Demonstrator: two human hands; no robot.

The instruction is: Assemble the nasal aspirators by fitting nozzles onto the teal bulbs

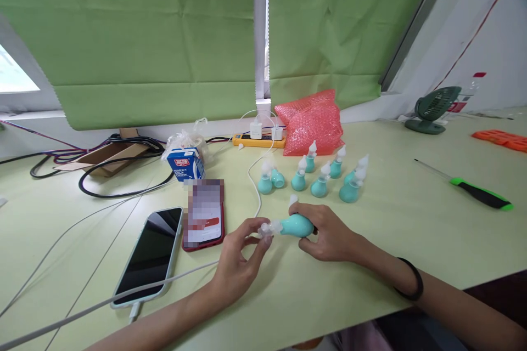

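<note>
A teal nasal aspirator bulb (296, 226) lies sideways in the fingers of my right hand (327, 233), just above the table. At its left end is a clear nozzle (275, 227), pinched between the thumb and fingers of my left hand (241, 258). Whether the nozzle is fully seated on the bulb I cannot tell. A white tip (293, 199) shows just behind my right hand. Farther back stand several teal aspirators with pale tips, among them one aspirator (319, 186) in the middle and another (349, 191) at the right. One teal bulb (278, 178) lies tilted.
Two phones, a dark-screened one (152, 255) and a red-cased one (205, 214), lie left of my hands, with a white cable (185, 272) crossing. Behind are a milk carton (186, 164), yellow power strip (263, 141) and red bubble-wrap bag (313, 126). A screwdriver (473, 189) and fan (432, 109) are right.
</note>
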